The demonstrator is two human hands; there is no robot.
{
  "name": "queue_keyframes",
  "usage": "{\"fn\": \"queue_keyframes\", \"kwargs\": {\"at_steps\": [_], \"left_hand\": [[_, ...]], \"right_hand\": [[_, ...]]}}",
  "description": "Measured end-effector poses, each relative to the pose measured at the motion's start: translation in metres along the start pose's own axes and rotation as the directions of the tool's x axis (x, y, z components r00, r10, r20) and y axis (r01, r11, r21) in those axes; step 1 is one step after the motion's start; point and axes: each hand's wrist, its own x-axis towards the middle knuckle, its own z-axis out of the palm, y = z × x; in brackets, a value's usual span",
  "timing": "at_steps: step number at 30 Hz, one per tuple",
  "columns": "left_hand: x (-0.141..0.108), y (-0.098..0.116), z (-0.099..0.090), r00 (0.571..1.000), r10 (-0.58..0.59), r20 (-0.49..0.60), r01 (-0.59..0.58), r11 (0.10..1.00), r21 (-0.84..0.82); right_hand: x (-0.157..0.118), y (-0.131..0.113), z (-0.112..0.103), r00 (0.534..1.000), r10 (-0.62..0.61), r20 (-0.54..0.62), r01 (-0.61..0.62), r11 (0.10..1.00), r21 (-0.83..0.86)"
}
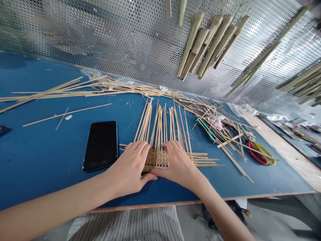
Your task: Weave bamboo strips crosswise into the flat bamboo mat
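Woven panel [157, 158]: lying near the front edge of the blue table, straight ahead of the person, between the two hands.
Weave: showing pale tan, crossing tightly in the middle, with a row of small dark gaps running along the near side.
Far strips [159, 124]: fanning away from the person in three loose bunches, their uneven ends probably being left long so there is length to work with.
Side strips [207, 160]: sticking out past both hands, reaching further on the right.
Left hand [134, 164]: pinching the panel's left part, fingers curling over the top and thumb lying along the near edge.
Right hand [179, 164]: mirroring that grip on the right part, its thumb nearly meeting the other; both hands are seemingly holding the strips flat and close together.
Phone [100, 145]: resting dark-screened just left of the panel, likely being kept within reach.
Loose strips [140, 88]: lying along the back of the table [60, 157], seemingly pushed there to free working room.
Cutter [207, 130]: resting with its green-trimmed handle among stray strips on the right.
Pliers [260, 152]: lying beyond it, red and yellow handles spreading.
Perforated sheet [112, 40]: standing behind everything, bearing bamboo pieces [205, 47].
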Motion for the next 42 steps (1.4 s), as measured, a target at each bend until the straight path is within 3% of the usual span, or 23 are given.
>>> {"fn": "queue_keyframes", "kwargs": {"at_steps": [12,15,17,21,29,42], "left_hand": [[-0.002,-0.008,-0.007,0.999,0.028,0.023,-0.028,1.000,-0.002],[0.006,-0.018,-0.015,0.999,0.032,0.020,-0.033,0.998,0.054],[0.013,-0.024,-0.019,0.998,0.032,0.048,-0.036,0.997,0.073],[0.020,-0.028,-0.020,0.988,0.033,0.150,-0.040,0.998,0.040],[0.024,-0.027,-0.018,0.978,0.005,0.210,-0.005,1.000,-0.002],[0.022,-0.027,-0.017,0.983,0.018,0.183,-0.009,0.999,-0.049]], "right_hand": [[-0.002,-0.005,-0.010,0.996,0.043,0.074,-0.045,0.999,0.027],[0.008,-0.009,-0.013,0.994,-0.036,0.102,0.030,0.998,0.060],[0.016,-0.010,-0.012,0.986,-0.085,0.143,0.074,0.994,0.078],[0.027,-0.009,-0.008,0.970,-0.070,0.233,0.046,0.994,0.103],[0.033,-0.007,-0.004,0.960,-0.053,0.276,0.023,0.994,0.109],[0.032,-0.010,-0.004,0.964,-0.063,0.257,0.033,0.992,0.121]]}}
